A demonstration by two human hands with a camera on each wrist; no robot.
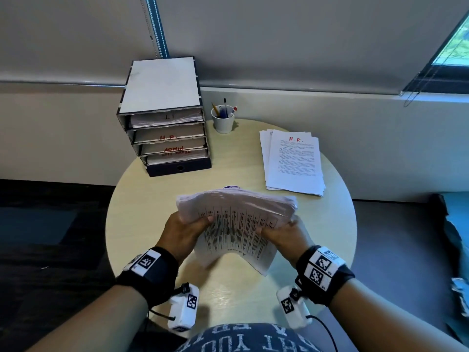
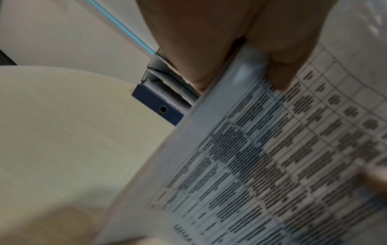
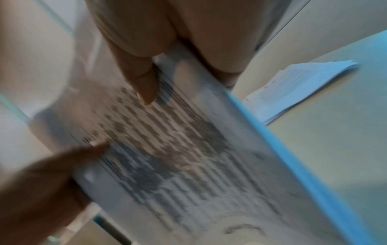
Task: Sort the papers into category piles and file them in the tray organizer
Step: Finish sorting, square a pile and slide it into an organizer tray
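A thick stack of printed papers (image 1: 236,222) marked "Admin", with a table of dark text on its face, is held bent above the round table. My left hand (image 1: 186,228) grips its left edge and my right hand (image 1: 281,232) grips its right edge, thumbs on the printed face. The same sheet fills the left wrist view (image 2: 272,157) and the right wrist view (image 3: 178,149). The tray organizer (image 1: 162,118) stands at the table's back left, its shelves labelled "IT", "H.R." and "ADMIN" and holding papers. A pile headed "H.R." (image 1: 294,163) lies flat at the back right.
A white cup of pens (image 1: 223,118) stands just right of the organizer. The round wooden table (image 1: 142,199) is bounded by a wall ledge behind. A window with blinds (image 1: 446,52) is at the upper right. Blue fabric (image 1: 456,237) lies past the table's right side.
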